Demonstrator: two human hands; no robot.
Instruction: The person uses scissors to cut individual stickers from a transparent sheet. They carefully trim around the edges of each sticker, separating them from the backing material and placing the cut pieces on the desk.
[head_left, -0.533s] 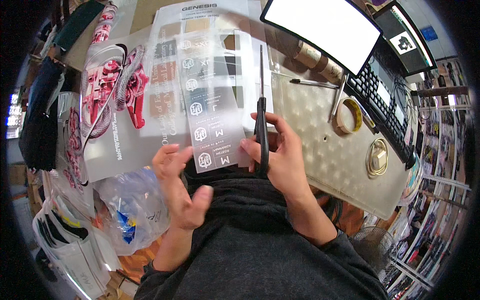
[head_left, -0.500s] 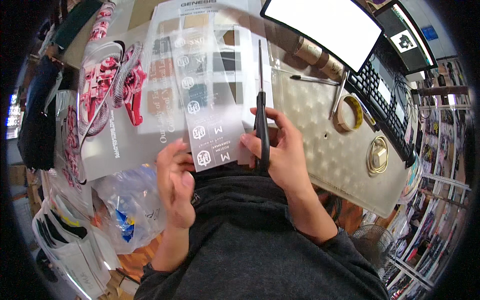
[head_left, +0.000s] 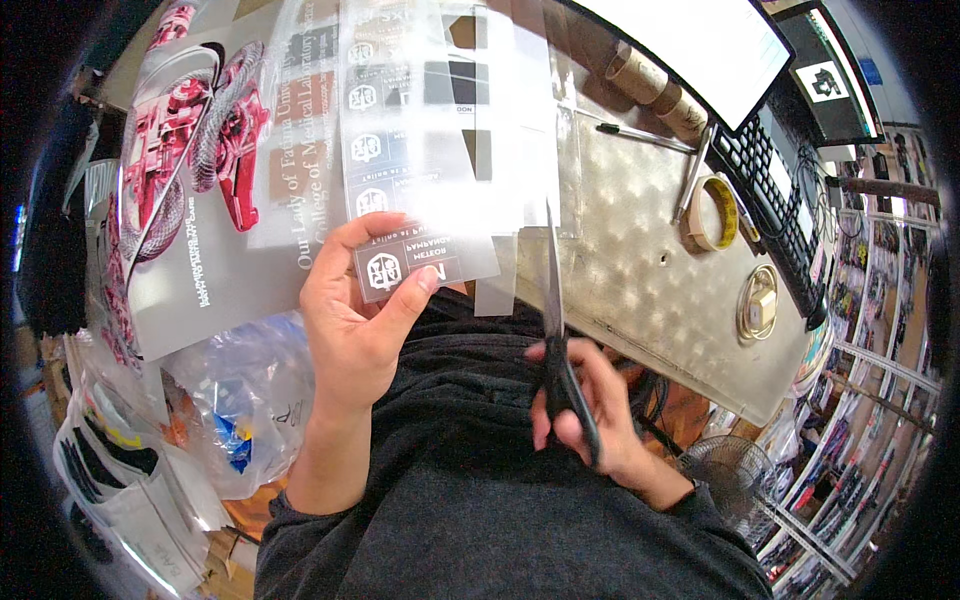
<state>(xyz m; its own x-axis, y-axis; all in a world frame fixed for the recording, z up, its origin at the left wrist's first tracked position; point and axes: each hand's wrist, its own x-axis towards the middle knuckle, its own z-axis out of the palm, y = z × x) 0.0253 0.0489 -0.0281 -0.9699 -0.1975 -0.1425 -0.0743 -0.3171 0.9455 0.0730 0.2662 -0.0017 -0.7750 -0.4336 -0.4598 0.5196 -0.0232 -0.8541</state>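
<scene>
My left hand [head_left: 350,325] pinches the near end of a translucent film strip [head_left: 408,258], thumb on top and fingers beneath. White printed labels repeat along the strip, which stretches away over the table. In my right hand [head_left: 608,415] is a pair of black-handled scissors [head_left: 556,340], its blades pointing away from me, to the right of the film and apart from it. Whether the blades are closed is hard to make out. Beneath the strip lies a larger translucent sheet [head_left: 285,265] with a red and grey machine-and-snake picture.
On the right of the table [head_left: 620,250] are a tape roll [head_left: 710,212], a coiled cable with a charger [head_left: 757,303], pens, a cardboard tube [head_left: 655,90] and a keyboard [head_left: 770,165] below a monitor. A plastic bag [head_left: 260,390] hangs at the left; a fan stands lower right.
My left hand has moved up onto the strip's end and gripped it. My right hand has let go of the strip and drawn back toward me with the scissors.
</scene>
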